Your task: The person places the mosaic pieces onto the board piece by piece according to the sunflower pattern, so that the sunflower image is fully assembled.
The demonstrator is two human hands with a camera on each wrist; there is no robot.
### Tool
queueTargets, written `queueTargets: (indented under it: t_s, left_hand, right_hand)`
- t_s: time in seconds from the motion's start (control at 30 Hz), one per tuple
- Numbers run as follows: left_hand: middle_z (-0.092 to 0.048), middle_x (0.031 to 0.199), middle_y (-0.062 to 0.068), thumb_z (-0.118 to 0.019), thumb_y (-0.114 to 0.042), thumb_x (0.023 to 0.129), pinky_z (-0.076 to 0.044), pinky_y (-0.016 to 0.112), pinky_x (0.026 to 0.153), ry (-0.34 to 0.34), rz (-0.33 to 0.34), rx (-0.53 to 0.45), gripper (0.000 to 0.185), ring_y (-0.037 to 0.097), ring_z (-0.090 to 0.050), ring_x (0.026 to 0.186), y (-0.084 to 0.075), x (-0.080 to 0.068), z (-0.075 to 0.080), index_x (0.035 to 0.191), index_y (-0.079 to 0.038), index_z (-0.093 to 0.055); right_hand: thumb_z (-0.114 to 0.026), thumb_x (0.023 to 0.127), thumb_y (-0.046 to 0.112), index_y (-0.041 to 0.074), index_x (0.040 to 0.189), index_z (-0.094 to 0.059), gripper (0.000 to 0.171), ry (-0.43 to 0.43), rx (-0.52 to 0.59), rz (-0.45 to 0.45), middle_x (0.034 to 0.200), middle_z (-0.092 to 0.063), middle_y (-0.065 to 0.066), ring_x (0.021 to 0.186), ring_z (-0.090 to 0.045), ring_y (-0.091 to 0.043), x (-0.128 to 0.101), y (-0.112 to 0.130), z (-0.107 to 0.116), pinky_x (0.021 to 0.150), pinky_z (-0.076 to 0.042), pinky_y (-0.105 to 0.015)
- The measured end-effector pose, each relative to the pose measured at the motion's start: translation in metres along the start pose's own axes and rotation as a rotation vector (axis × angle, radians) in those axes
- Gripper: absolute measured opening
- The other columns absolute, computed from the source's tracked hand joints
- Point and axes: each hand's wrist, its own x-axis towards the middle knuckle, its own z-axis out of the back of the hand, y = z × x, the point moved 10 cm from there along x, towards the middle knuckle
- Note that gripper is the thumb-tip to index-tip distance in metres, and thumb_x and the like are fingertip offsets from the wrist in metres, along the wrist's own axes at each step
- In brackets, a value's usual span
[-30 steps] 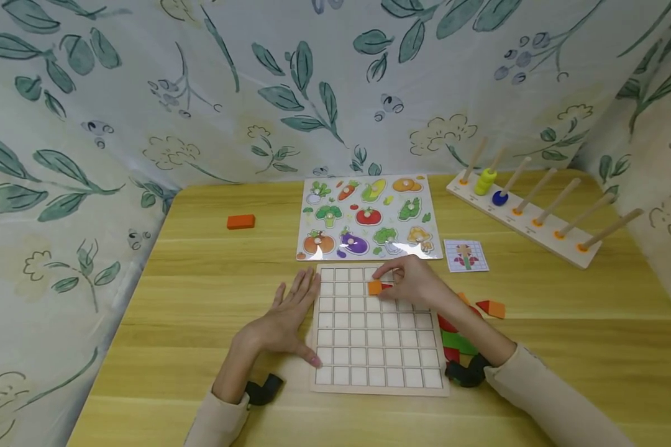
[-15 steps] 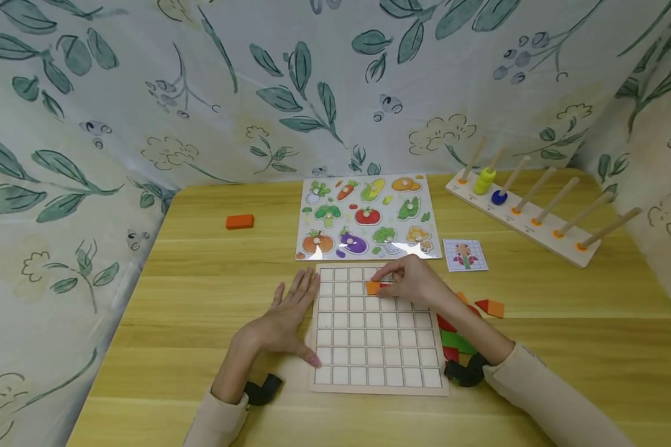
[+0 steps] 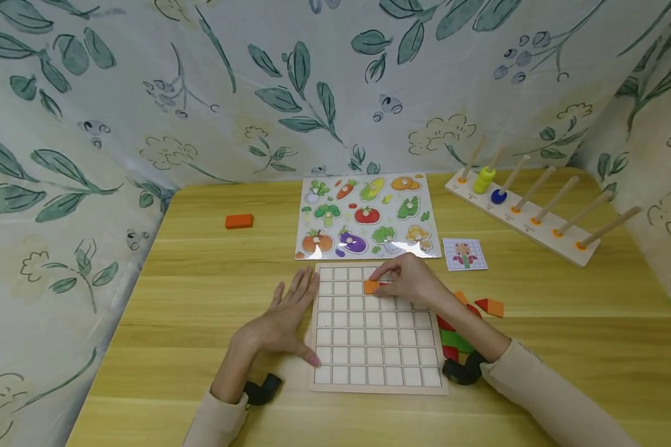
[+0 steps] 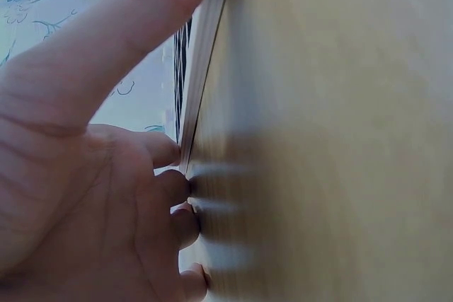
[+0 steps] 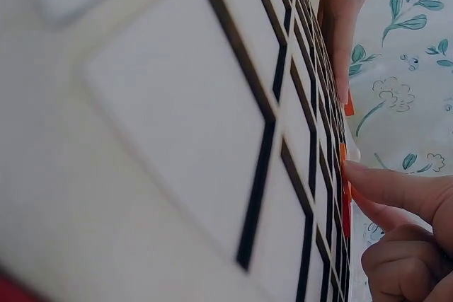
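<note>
**Orange tile held over the upper rows of the grid board**

A leaf-patterned cloth is hung around a yellow wooden table. At the far side, a vegetable puzzle is laid flat, and a peg rack with a yellow and a blue ring is set to the far right. At the near middle lies the grid board, its squares bare below the top rows. The left hand is spread flat, fingers straight, against the board's left edge, the thumb along its near-left corner. The right hand is held over the board's upper right part, and a small orange tile is pinched at its fingertips in the second row. Loose red, green and orange pieces are piled just right of the board, partly hidden by the right forearm; a small pattern card lies beyond them, and an orange block sits well apart at the far left.

The tile is judged best squared to the cell's lines and then pressed flat, while the board is steadied by the left hand.
</note>
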Motion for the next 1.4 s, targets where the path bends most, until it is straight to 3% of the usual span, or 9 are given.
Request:
queueTargets:
  t_s: [0.4, 0.6, 0.9, 1.23, 1.4]
  left_hand:
    - [0.024, 0.172, 0.012, -0.096, -0.053, 0.062, 0.01, 0.064, 0.128, 0.0, 0.004, -0.002, 0.155, 0.033, 0.019, 0.161, 0.0, 0.0, 0.0, 0.165, -0.008, 0.011]
    - [0.025, 0.172, 0.012, -0.096, -0.054, 0.062, 0.01, 0.064, 0.128, 0.007, 0.004, 0.003, 0.156, 0.033, 0.02, 0.161, -0.001, 0.0, -0.001, 0.165, -0.008, 0.012]
    - [0.026, 0.171, 0.011, -0.096, -0.055, 0.06, 0.01, 0.064, 0.128, 0.003, 0.011, 0.016, 0.158, 0.032, 0.021, 0.16, 0.001, 0.0, 0.0, 0.164, -0.008, 0.014]
    - [0.027, 0.171, 0.011, -0.096, -0.054, 0.061, 0.01, 0.063, 0.128, 0.004, 0.009, 0.011, 0.158, 0.031, 0.021, 0.16, 0.0, -0.001, -0.001, 0.164, -0.009, 0.014]
    - [0.026, 0.171, 0.01, -0.095, -0.055, 0.062, 0.009, 0.062, 0.129, 0.007, 0.005, 0.018, 0.157, 0.031, 0.02, 0.16, 0.0, 0.0, -0.001, 0.164, -0.008, 0.014]
  right_hand:
    - [-0.089, 0.08, 0.016, 0.014, 0.099, -0.084, 0.02, 0.024, 0.065, -0.025, 0.056, -0.034, 0.006, 0.055, -0.031, -0.013, -0.001, -0.002, 0.0, 0.052, -0.022, -0.024]
    - [-0.084, 0.087, 0.022, 0.012, 0.108, -0.082, 0.023, -0.002, 0.098, -0.052, 0.058, -0.034, 0.003, 0.057, -0.034, -0.016, -0.01, -0.012, 0.022, 0.051, -0.024, -0.025]
    - [-0.08, 0.091, 0.032, 0.01, 0.118, -0.078, 0.035, -0.058, 0.049, -0.101, 0.063, -0.031, 0.003, 0.06, -0.034, -0.014, -0.045, -0.056, 0.078, 0.052, -0.03, -0.027]
    - [-0.082, 0.088, 0.042, 0.01, 0.126, -0.074, 0.051, 0.001, 0.014, -0.237, 0.063, -0.03, 0.004, 0.057, -0.033, -0.013, -0.074, -0.101, 0.094, 0.049, -0.025, -0.028]
    - [-0.08, 0.089, 0.043, 0.01, 0.126, -0.074, 0.05, 0.008, -0.042, -0.238, 0.066, -0.03, 0.005, 0.06, -0.034, -0.013, -0.084, -0.113, 0.099, 0.051, -0.025, -0.028]
